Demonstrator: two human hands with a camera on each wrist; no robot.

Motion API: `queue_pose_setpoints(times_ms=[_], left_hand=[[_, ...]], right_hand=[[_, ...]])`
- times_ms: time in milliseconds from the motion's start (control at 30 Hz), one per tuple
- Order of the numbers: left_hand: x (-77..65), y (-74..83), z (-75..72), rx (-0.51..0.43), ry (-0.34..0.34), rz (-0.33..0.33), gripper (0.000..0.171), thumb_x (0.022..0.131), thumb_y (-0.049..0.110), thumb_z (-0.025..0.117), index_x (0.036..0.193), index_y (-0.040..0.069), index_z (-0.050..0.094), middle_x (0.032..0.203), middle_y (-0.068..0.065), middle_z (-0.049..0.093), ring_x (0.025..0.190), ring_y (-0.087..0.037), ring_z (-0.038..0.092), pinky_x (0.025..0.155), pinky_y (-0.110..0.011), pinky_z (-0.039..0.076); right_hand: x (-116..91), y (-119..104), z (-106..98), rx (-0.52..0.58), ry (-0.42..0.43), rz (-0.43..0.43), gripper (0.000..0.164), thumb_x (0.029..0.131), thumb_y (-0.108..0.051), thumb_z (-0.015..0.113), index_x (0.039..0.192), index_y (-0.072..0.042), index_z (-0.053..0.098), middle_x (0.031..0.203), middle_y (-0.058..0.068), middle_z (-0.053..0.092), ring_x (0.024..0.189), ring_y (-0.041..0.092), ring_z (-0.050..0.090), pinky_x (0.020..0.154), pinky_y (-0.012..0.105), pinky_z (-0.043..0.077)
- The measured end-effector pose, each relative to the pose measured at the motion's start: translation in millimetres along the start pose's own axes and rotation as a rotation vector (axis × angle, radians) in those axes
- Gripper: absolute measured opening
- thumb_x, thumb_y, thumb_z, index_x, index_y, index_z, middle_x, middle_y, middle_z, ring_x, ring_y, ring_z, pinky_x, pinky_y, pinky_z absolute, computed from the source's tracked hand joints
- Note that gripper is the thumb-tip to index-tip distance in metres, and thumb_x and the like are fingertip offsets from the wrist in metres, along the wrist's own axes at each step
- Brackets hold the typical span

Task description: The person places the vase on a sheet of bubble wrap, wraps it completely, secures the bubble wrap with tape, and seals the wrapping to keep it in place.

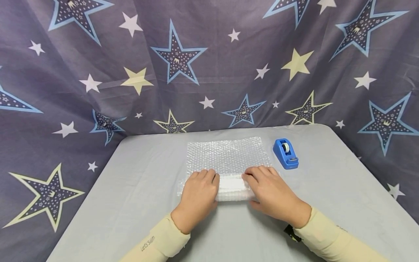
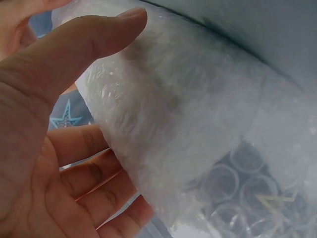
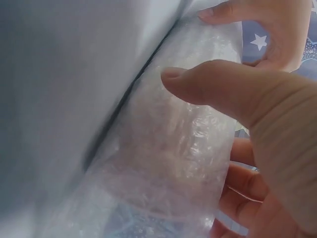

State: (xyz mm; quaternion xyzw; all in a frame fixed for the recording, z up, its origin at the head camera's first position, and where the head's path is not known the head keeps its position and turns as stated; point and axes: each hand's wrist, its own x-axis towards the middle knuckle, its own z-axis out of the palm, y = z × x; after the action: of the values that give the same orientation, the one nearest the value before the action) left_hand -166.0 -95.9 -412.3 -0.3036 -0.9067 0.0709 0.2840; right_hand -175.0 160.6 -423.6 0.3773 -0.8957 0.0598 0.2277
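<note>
A clear sheet of bubble wrap lies on the table, its near part rolled around a white object that is mostly hidden. My left hand grips the left end of this roll, thumb on the near side and fingers over the far side. At the right end, my right hand holds it the same way. Both wrist views show the wrap's bubbles close up, with the left thumb and the right thumb lying on the plastic.
A blue tape dispenser with a roll of tape stands to the right of the wrap's far part. The grey cloth-covered table reaches back to a dark star-patterned curtain, which also hangs along both sides.
</note>
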Motion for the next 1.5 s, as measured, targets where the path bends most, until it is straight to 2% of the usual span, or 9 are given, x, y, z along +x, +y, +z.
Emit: queue_pose_setpoints(times_ms=[367,600,733,867,1100,1233,1500], left_hand=[[0.5,-2.2,4.5,-0.008,0.019,-0.006,0.051,0.058,0.015,0.084,0.106,0.002,0.071,0.092,-0.005,0.064,0.077,-0.023,0.062,0.066,-0.036,0.048],[0.3,-2.6,5.6,-0.004,0.001,-0.009,0.058,0.058,0.016,0.087,0.112,0.001,0.071,0.097,-0.006,0.065,0.082,-0.024,0.063,0.069,-0.037,0.049],[0.2,-2.5,7.8,-0.003,0.007,-0.012,0.056,0.06,0.013,0.084,0.113,0.001,0.071,0.099,-0.006,0.065,0.084,-0.024,0.063,0.07,-0.037,0.05],[0.4,-1.6,10.7,0.01,0.025,-0.015,0.051,0.06,0.01,0.08,0.109,0.001,0.069,0.096,-0.006,0.063,0.082,-0.024,0.062,0.071,-0.037,0.048],[0.2,1.2,13.6,0.038,0.055,-0.018,0.034,0.068,0.004,0.074,0.101,0.003,0.067,0.087,-0.005,0.057,0.077,-0.023,0.059,0.07,-0.037,0.044],[0.1,1.2,14.3,0.051,0.051,-0.024,0.028,0.067,0.004,0.073,0.094,0.006,0.064,0.084,-0.004,0.055,0.074,-0.023,0.057,0.072,-0.04,0.042],[0.9,0.4,14.9,0.035,0.041,-0.029,0.029,0.06,0.004,0.068,0.087,0.009,0.06,0.081,-0.004,0.052,0.072,-0.024,0.054,0.074,-0.042,0.038]], right_hand=[[-0.3,-0.7,2.5,-0.013,-0.017,0.018,0.085,0.06,-0.033,0.096,0.133,-0.005,0.063,0.129,0.006,0.061,0.115,0.03,0.058,0.093,0.047,0.044],[0.2,-0.7,6.3,-0.019,0.019,0.023,0.081,0.061,-0.029,0.093,0.132,-0.004,0.063,0.127,0.008,0.062,0.114,0.031,0.058,0.094,0.048,0.044],[0.6,-0.5,8.6,-0.025,0.035,0.027,0.078,0.062,-0.026,0.091,0.131,-0.004,0.063,0.126,0.008,0.062,0.114,0.031,0.058,0.094,0.048,0.044],[0.5,-0.6,10.6,-0.043,0.051,0.028,0.075,0.063,-0.024,0.09,0.13,-0.003,0.063,0.126,0.009,0.063,0.114,0.032,0.059,0.094,0.048,0.045],[0.4,-0.4,11.6,-0.055,0.064,0.023,0.076,0.062,-0.024,0.091,0.129,-0.003,0.064,0.125,0.009,0.063,0.113,0.032,0.06,0.095,0.049,0.045],[0.5,0.4,11.9,-0.055,0.058,0.022,0.077,0.061,-0.026,0.092,0.129,-0.004,0.064,0.125,0.009,0.064,0.114,0.031,0.06,0.098,0.05,0.044],[0.7,2.4,10.5,-0.049,0.067,0.017,0.076,0.058,-0.027,0.092,0.126,-0.006,0.065,0.123,0.007,0.064,0.111,0.031,0.06,0.099,0.051,0.043]])
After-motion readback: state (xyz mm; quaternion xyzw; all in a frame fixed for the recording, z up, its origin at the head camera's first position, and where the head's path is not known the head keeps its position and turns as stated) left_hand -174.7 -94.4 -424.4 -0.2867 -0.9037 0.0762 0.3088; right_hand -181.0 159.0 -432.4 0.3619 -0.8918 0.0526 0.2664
